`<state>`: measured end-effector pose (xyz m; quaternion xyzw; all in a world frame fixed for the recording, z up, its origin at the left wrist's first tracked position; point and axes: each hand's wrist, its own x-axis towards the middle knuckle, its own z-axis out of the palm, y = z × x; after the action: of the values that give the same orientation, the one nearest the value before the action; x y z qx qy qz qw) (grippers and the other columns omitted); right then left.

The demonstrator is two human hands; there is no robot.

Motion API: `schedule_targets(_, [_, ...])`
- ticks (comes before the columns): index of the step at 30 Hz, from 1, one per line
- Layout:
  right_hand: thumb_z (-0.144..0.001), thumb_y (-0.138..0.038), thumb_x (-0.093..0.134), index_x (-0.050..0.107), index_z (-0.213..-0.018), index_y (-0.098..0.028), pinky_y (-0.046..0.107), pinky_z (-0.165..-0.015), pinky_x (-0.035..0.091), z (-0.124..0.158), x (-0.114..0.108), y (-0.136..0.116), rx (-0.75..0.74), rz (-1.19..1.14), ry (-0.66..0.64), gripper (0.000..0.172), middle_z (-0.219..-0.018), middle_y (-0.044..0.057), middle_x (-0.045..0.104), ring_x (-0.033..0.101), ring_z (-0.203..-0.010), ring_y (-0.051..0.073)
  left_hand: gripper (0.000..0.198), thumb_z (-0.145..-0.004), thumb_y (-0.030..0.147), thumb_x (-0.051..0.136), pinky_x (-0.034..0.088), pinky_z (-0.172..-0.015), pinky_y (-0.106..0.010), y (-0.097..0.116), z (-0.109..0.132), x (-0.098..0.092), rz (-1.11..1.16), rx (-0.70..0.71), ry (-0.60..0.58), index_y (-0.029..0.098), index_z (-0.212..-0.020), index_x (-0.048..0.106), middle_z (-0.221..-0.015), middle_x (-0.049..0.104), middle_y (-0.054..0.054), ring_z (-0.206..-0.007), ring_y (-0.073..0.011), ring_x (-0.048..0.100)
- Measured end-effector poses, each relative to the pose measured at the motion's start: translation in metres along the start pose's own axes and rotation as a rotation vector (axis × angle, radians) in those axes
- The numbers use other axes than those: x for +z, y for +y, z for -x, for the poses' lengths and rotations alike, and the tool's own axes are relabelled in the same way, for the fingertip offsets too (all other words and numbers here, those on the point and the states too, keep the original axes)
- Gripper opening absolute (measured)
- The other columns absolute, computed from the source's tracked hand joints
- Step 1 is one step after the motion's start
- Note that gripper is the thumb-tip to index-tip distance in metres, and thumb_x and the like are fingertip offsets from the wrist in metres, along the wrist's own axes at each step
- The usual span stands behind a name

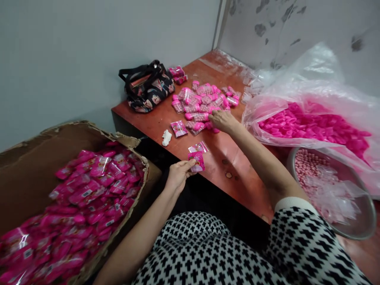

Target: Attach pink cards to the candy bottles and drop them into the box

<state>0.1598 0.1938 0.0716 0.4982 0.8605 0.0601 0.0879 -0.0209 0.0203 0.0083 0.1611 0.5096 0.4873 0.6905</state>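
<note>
Our left hand [178,174] pinches a pink sachet [196,161] at the bench [237,174] edge; our outstretched right hand [223,120] rests loose-fingered on pink-capped bottles [202,103].

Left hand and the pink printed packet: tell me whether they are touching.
Touching. The head view shows the left hand pinching the pink printed packet at its edge between thumb and fingertips, just off the table edge.

You hold a small flat pink printed plastic sachet [196,161] upright, its clear top edge tilted away, just off the near edge of the reddish-brown wooden table [237,174]; the heap of small pink-capped clear candy bottles [199,103] lies mid-table.
</note>
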Motion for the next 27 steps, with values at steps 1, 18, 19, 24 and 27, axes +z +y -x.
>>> schedule_targets(1, [-0.088,-0.019,0.042,0.057,-0.107,-0.010,0.035,-0.073,0.042,0.008,0.002,0.005,0.056,-0.028,0.015,0.026,-0.110,0.019,0.059,0.057,-0.096,0.028,0.027,-0.049,0.027,0.083,0.049,-0.048,-0.021,0.000,0.000,0.000,0.010,-0.005,-0.001,0.009,-0.057,0.066,-0.056,0.064,-0.005,-0.049,-0.0104,0.058])
schedule_targets(18, [-0.087,-0.046,0.045,0.060,-0.104,-0.015,0.037,-0.079,0.043,0.160,0.065,-0.038,0.458,-0.466,0.231,0.038,-0.103,0.015,0.063,0.059,-0.095,0.027,0.003,-0.073,0.011,0.066,0.055,-0.062,-0.026,-0.005,0.005,0.015,0.322,0.029,0.050,0.010,-0.072,0.063,-0.070,0.067,-0.004,-0.064,-0.0130,0.065])
schedule_targets(19, [-0.085,-0.047,0.049,0.062,-0.098,-0.016,0.037,-0.076,0.044,0.156,0.063,-0.037,0.457,-0.482,0.191,0.037,-0.100,0.015,0.064,0.060,-0.091,0.027,0.004,-0.073,0.011,0.066,0.055,-0.061,-0.026,-0.005,0.006,0.016,0.327,0.023,0.060,0.011,-0.072,0.063,-0.070,0.067,-0.004,-0.063,-0.0123,0.065])
schedule_targets(24, [-0.078,-0.049,0.057,0.054,-0.078,-0.020,0.028,-0.051,0.043,0.163,0.055,-0.063,0.534,-0.947,0.230,0.030,-0.064,0.003,0.062,0.058,-0.055,0.018,0.013,-0.069,0.016,0.073,0.053,-0.058,-0.023,-0.008,0.007,0.017,0.391,-0.005,0.141,0.013,-0.071,0.060,-0.067,0.065,-0.001,-0.057,-0.0097,0.062])
schedule_targets(27, [-0.078,-0.052,0.057,0.047,-0.082,-0.022,0.022,-0.037,0.037,0.182,0.048,-0.102,0.532,-1.514,0.283,0.031,-0.057,-0.004,0.060,0.051,-0.039,0.011,0.018,-0.067,0.020,0.076,0.053,-0.060,-0.023,-0.010,0.006,0.017,0.427,0.000,0.149,0.014,-0.073,0.061,-0.067,0.065,0.000,-0.057,-0.0095,0.063])
